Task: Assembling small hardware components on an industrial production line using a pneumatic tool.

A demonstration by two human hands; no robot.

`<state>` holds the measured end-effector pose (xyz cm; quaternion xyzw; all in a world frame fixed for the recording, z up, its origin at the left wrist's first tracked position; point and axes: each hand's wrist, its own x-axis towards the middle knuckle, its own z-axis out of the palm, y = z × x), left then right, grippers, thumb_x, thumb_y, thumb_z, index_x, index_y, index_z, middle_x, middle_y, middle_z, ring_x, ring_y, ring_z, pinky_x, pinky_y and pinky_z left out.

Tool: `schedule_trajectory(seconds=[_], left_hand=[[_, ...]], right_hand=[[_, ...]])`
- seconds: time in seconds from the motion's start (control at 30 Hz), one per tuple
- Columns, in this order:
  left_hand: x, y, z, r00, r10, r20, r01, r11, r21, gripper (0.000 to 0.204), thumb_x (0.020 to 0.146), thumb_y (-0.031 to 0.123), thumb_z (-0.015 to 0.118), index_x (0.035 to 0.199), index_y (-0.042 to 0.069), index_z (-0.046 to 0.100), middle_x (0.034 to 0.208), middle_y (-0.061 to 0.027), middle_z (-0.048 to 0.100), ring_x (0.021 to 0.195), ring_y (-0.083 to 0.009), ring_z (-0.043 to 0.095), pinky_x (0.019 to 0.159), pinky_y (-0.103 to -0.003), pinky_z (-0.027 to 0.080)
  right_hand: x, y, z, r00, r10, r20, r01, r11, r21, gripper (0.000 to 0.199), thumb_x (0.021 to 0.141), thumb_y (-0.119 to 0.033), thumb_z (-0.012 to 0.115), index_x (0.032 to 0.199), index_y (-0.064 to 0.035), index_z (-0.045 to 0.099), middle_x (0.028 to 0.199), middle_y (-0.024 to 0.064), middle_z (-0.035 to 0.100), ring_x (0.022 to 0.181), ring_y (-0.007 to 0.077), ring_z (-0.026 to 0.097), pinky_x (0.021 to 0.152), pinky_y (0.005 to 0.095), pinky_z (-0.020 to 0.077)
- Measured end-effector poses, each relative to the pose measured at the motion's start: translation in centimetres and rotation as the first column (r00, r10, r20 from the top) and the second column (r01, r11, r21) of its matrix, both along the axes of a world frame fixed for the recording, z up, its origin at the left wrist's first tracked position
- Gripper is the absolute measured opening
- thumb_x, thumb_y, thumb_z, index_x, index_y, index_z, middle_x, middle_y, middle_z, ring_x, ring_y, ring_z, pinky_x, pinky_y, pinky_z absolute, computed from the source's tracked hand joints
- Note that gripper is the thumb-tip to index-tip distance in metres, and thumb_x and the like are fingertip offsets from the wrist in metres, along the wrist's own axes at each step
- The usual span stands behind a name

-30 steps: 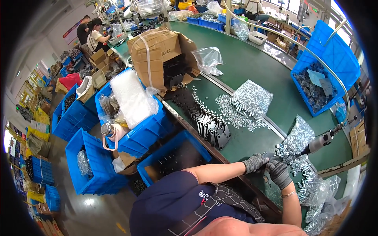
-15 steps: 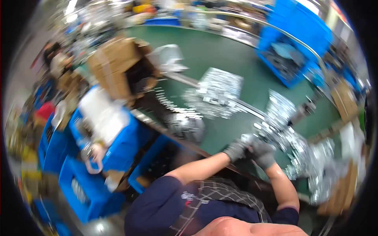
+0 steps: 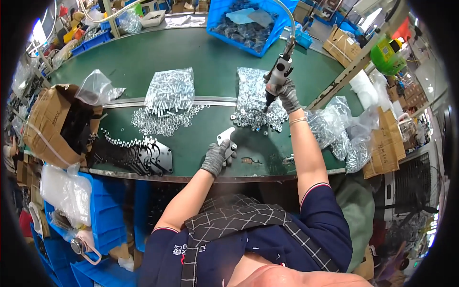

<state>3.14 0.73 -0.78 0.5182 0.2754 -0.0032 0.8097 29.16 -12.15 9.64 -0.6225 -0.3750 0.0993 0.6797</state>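
Observation:
My gloved left hand (image 3: 215, 158) is closed around a small flat metal plate (image 3: 225, 136) with holes, low over the green worktop near its front edge. My gloved right hand (image 3: 288, 98) grips a power screwdriver (image 3: 280, 71) by its body, bit pointing down. A hose runs up from the tool. Beneath the bit lies a heap of small metal fasteners (image 3: 258, 120), spilling from a clear bag (image 3: 249, 81). To the left are a bag of bolts (image 3: 170, 88) and a spread of small metal rings (image 3: 148, 122). A row of dark and silvery plates (image 3: 160, 158) lies further left.
An open cardboard box (image 3: 48, 126) stands at the left end of the green worktop (image 3: 119, 57). A blue bin of dark parts (image 3: 244, 28) is at the back. Clear plastic bags (image 3: 351, 129) and a slanting metal post (image 3: 356, 67) are on the right. Blue crates (image 3: 107, 208) stand lower left.
My hands were close together near the table edge; now they are apart. My right hand has gone up and forward and taken hold of the screwdriver. The view has turned and sharpened.

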Motion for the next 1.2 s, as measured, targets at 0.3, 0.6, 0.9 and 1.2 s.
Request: schedule_trajectory(seconds=[0.3,0.6,0.9,1.2], left_hand=[[0.2,-0.1,-1.1,0.998,0.046,0.034,-0.043,0.994,-0.098,0.027,0.094,0.025,0.046,0.083,0.003,0.058,0.058,-0.0090,0.062,0.035,-0.0129,0.047,0.030,-0.025,0.033],[0.3,0.1,-1.2,1.000,0.017,0.024,-0.017,0.999,-0.028,0.029,0.094,0.024,0.045,0.081,0.002,0.058,0.057,-0.0102,0.061,0.033,-0.0142,0.045,0.030,-0.026,0.033],[0.1,-0.1,-1.8,0.994,0.100,0.036,-0.092,0.979,-0.182,0.022,0.089,0.027,0.055,0.091,0.005,0.055,0.059,-0.0080,0.057,0.042,-0.0153,0.050,0.035,-0.027,0.037],[-5.2,2.1,1.8,0.980,-0.086,0.181,0.069,0.993,0.097,0.022,0.091,0.029,0.053,0.092,0.008,0.057,0.067,-0.0018,0.058,0.046,-0.0061,0.047,0.038,-0.019,0.033]], right_hand=[[-13.9,1.2,3.0,0.974,0.181,-0.134,-0.142,0.955,0.259,0.072,0.063,-0.008,0.082,0.124,-0.0079,0.043,0.112,0.0088,0.057,0.093,0.0161,0.059,0.079,0.0304,0.0519],[-16.8,2.2,0.1,0.999,0.042,-0.027,-0.030,0.936,0.350,0.059,0.069,0.000,0.070,0.121,-0.0074,0.041,0.106,0.0080,0.056,0.090,0.0153,0.058,0.077,0.0291,0.0511],[-17.4,2.7,-1.0,0.997,0.074,-0.007,-0.068,0.947,0.314,0.050,0.069,0.006,0.065,0.112,-0.0087,0.044,0.098,0.0052,0.054,0.089,0.0134,0.054,0.071,0.0279,0.0501],[-16.4,0.7,1.0,0.882,0.156,-0.445,0.058,0.901,0.430,0.054,0.071,0.003,0.067,0.119,-0.0058,0.043,0.096,0.0033,0.055,0.083,0.0133,0.055,0.074,0.0269,0.0487]])
